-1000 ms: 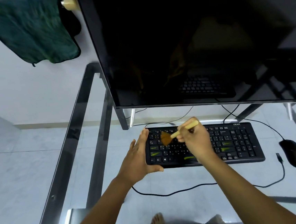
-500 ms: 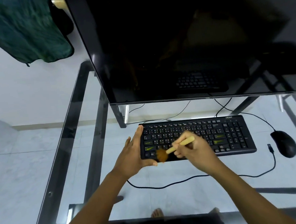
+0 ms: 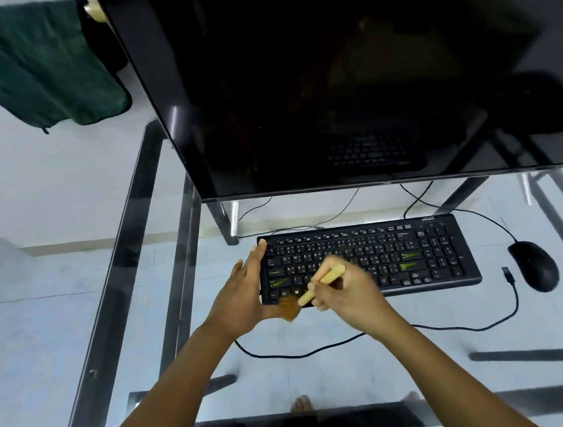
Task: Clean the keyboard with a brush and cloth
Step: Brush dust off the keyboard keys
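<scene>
A black keyboard [image 3: 397, 257] lies on the glass desk [image 3: 323, 374] under a dark monitor. My right hand [image 3: 346, 293] grips a small brush [image 3: 319, 283] by its pale wooden handle; the brown bristles sit at the keyboard's front left edge. My left hand [image 3: 243, 292] holds the keyboard's left end, fingers straight along its side and thumb under the front corner, partly hidden by the bristles. A dark green cloth [image 3: 28, 62] hangs at the upper left, away from both hands.
A large black monitor [image 3: 328, 71] overhangs the back of the desk. A black mouse [image 3: 534, 264] sits right of the keyboard, with a loose cable and USB plug [image 3: 507, 274] in front. Metal desk frame bars run along the left and front. Bare feet show below the glass.
The brush has swept from the upper left keys down toward me to the keyboard's front left edge. My left hand has stayed at the keyboard's left end.
</scene>
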`<state>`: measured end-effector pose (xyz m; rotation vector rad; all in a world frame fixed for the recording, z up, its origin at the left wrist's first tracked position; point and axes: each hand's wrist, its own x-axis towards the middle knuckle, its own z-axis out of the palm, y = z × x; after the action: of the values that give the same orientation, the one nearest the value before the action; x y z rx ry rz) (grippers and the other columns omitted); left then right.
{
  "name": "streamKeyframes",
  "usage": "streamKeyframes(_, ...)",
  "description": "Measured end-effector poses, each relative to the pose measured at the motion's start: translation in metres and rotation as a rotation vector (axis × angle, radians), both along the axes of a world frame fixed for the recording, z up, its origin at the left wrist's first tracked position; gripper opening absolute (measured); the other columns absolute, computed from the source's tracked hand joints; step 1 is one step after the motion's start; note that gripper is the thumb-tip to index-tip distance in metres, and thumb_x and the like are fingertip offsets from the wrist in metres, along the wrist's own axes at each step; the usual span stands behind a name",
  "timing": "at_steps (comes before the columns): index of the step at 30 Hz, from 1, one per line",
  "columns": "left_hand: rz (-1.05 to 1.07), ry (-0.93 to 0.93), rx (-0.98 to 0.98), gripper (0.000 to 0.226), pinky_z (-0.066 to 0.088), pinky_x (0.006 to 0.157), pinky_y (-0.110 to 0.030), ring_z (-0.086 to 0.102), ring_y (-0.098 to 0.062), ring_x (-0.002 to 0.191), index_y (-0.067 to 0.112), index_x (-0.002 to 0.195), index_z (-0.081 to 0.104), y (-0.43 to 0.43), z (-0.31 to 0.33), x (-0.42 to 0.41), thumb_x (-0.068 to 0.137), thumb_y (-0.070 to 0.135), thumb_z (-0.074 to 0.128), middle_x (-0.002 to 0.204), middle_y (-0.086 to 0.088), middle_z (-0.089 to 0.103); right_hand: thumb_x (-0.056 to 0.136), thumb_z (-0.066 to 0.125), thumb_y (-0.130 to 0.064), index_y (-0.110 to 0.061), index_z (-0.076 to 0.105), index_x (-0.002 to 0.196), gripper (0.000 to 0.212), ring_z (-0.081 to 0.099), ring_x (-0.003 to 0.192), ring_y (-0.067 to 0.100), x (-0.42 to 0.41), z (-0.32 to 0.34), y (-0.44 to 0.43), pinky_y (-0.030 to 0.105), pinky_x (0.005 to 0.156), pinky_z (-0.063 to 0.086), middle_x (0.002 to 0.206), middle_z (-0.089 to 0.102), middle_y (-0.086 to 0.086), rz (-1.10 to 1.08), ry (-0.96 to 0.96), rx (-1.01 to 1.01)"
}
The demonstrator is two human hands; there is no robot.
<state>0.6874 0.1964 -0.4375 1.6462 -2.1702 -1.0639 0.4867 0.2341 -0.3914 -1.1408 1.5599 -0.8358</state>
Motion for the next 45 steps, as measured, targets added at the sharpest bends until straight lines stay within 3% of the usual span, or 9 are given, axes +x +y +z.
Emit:
streamKeyframes(5, -0.026, 0.029, -0.004, 0.129, 0.019, 0.119, -0.043, 0.02, -0.017, 0.142, 0.024, 0.153, -0.003, -0.001, 0.002, -0.001, 0.062, 0.046, 0.085, 0.156, 0.005, 0.025, 0.089, 0.061, -0.006, -0.018, 0.059, 0.079, 0.016, 0.069, 0.064, 0.024, -0.032, 0.008, -0.015, 0.04, 0.061, 0.058, 0.073, 0.07, 0.003, -0.358, 0.062, -0.197)
streamKeyframes(9, 0.027, 0.076, -0.044, 0.131, 0.024, 0.114, -0.035, 0.024, -0.016, 0.137, 0.026, 0.153, 0.001, -0.003, -0.001, -0.005, 0.057, 0.054, 0.085, 0.152, 0.006, 0.028, 0.093, 0.056, -0.005, -0.007, 0.058, 0.087, 0.007, 0.071, 0.07, 0.023, -0.031, 0.008, -0.025, 0.032, 0.064, 0.06, 0.082, 0.072, 0.011, -0.049, 0.028, -0.01)
streamKeyframes(14, 0.033, 0.087, -0.075, 0.132, 0.025, 0.116, -0.04, 0.025, -0.018, 0.14, 0.02, 0.153, 0.002, -0.003, -0.008, -0.008, 0.055, 0.071, 0.074, 0.153, 0.003, 0.028, 0.092, 0.059, -0.004, -0.006, 0.059, 0.092, 0.002, 0.073, 0.078, 0.02, -0.024, 0.011, -0.046, 0.028, 0.07, 0.059, 0.087, 0.073, 0.008, -0.182, -0.06, -0.161)
streamKeyframes(17, 0.022, 0.083, -0.087, 0.131, 0.025, 0.115, -0.039, 0.025, -0.018, 0.139, 0.019, 0.153, 0.003, -0.002, -0.011, -0.006, 0.055, 0.075, 0.07, 0.153, 0.001, 0.03, 0.09, 0.06, -0.004, -0.013, 0.067, 0.088, 0.012, 0.069, 0.072, 0.015, -0.011, 0.004, -0.052, 0.028, 0.066, 0.058, 0.081, 0.073, 0.001, 0.037, 0.168, -0.133)
streamKeyframes(23, 0.055, 0.082, -0.083, 0.13, 0.033, 0.107, -0.037, 0.032, -0.017, 0.13, 0.023, 0.153, 0.001, -0.001, -0.017, -0.006, 0.058, 0.063, 0.08, 0.148, 0.007, 0.032, 0.09, 0.058, -0.003, -0.015, 0.066, 0.088, 0.014, 0.072, 0.078, 0.02, 0.01, 0.009, -0.067, 0.031, 0.075, 0.06, 0.083, 0.075, 0.003, 0.041, 0.032, -0.109)
streamKeyframes(28, 0.101, 0.137, -0.043, 0.137, 0.027, 0.104, -0.027, 0.022, -0.001, 0.127, 0.03, 0.152, -0.01, 0.001, -0.016, -0.007, 0.055, 0.061, 0.082, 0.149, 0.027, 0.016, 0.089, 0.058, 0.0, -0.01, 0.065, 0.088, 0.012, 0.067, 0.068, -0.001, 0.009, 0.004, -0.068, 0.019, 0.065, 0.055, 0.078, 0.072, -0.007, -0.131, 0.155, -0.255)
streamKeyframes(32, 0.099, 0.123, -0.057, 0.135, 0.03, 0.104, -0.03, 0.024, -0.003, 0.127, 0.028, 0.152, -0.008, 0.001, -0.017, -0.005, 0.055, 0.063, 0.08, 0.147, 0.027, 0.017, 0.09, 0.058, -0.005, -0.015, 0.066, 0.088, 0.013, 0.07, 0.075, 0.023, 0.014, 0.001, -0.064, 0.034, 0.072, 0.06, 0.081, 0.074, -0.004, 0.12, 0.179, -0.13)
streamKeyframes(42, 0.068, 0.085, -0.073, 0.132, 0.03, 0.11, -0.033, 0.029, -0.012, 0.132, 0.026, 0.153, -0.003, 0.0, -0.015, -0.004, 0.057, 0.06, 0.082, 0.147, 0.023, 0.022, 0.093, 0.056, -0.009, -0.014, 0.062, 0.091, 0.008, 0.069, 0.074, 0.022, -0.024, 0.005, -0.065, 0.034, 0.068, 0.059, 0.085, 0.073, 0.0, -0.09, 0.282, -0.259)
streamKeyframes(45, 0.014, -0.009, -0.148, 0.134, 0.028, 0.114, -0.043, 0.028, -0.017, 0.13, 0.018, 0.153, 0.0, -0.005, -0.007, -0.008, 0.056, 0.063, 0.081, 0.149, 0.004, 0.031, 0.094, 0.053, -0.003, -0.005, 0.064, 0.093, 0.011, 0.071, 0.079, 0.02, -0.031, 0.005, -0.058, 0.03, 0.072, 0.06, 0.088, 0.074, 0.009, 0.119, 0.154, -0.102)
